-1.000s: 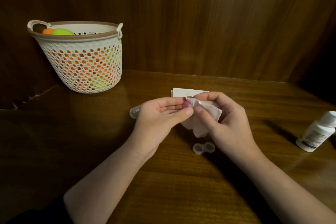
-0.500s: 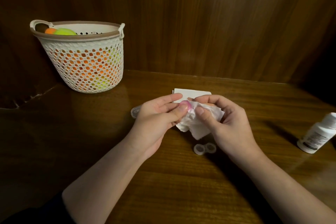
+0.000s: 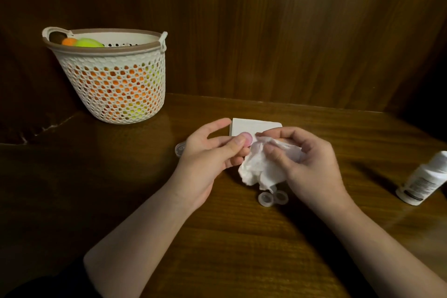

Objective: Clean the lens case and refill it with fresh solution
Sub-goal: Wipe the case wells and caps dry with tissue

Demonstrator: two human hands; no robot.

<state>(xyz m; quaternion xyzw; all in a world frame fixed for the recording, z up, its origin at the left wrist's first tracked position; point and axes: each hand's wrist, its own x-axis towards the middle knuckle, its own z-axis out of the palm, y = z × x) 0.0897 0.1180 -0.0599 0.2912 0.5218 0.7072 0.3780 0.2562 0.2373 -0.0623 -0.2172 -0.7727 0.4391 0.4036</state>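
Dark wood panelling behind, glossy worktop (image 3: 217, 237) below, and we're mid-clean. Left hand (image 3: 205, 152) pinches a small pink cap (image 3: 247, 139) between thumb and fingertips; right hand (image 3: 312, 164) is closed on a crumpled tissue (image 3: 258, 172), touching the cap. Looks like cap-wiping. Lens case (image 3: 272, 197), both wells open, sits on the worktop under the tissue. Solution bottle (image 3: 423, 181) waits far right. Next call: probably wipe the wells, then refill.
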